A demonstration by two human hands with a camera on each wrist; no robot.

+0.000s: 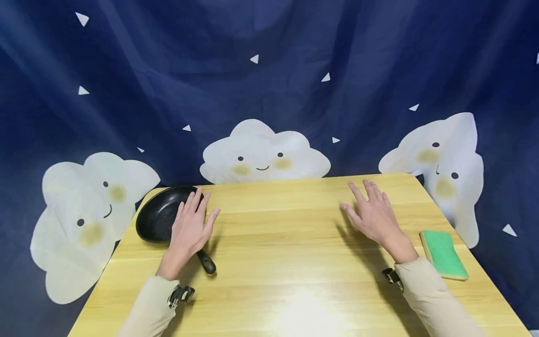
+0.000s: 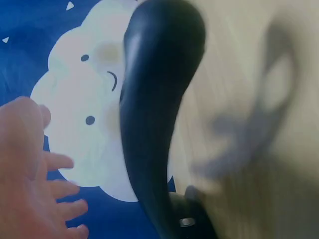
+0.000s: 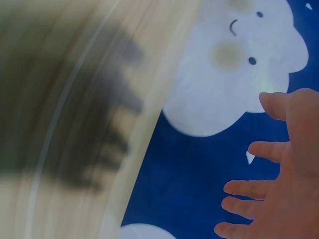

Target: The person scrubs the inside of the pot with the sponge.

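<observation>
A black frying pan point(image 1: 157, 217) sits at the far left of the wooden table, its handle point(image 1: 206, 263) pointing toward the near side. Over the pan's right side hovers my left hand point(image 1: 190, 230), fingers straight and slightly spread, covering part of the rim and handle. In the left wrist view the black handle point(image 2: 154, 99) looms close, with the left hand point(image 2: 35, 184) beside it, holding nothing. My right hand point(image 1: 375, 214) is held above the table's right half with its fingers spread; the right wrist view shows that hand point(image 3: 279, 184) with nothing in it.
A green-topped sponge point(image 1: 446, 255) lies near the table's right edge, beside the right forearm. The wooden table point(image 1: 273, 243) ends at a dark blue curtain point(image 1: 261, 84) printed with white clouds. Black straps point(image 1: 180, 296) circle both wrists.
</observation>
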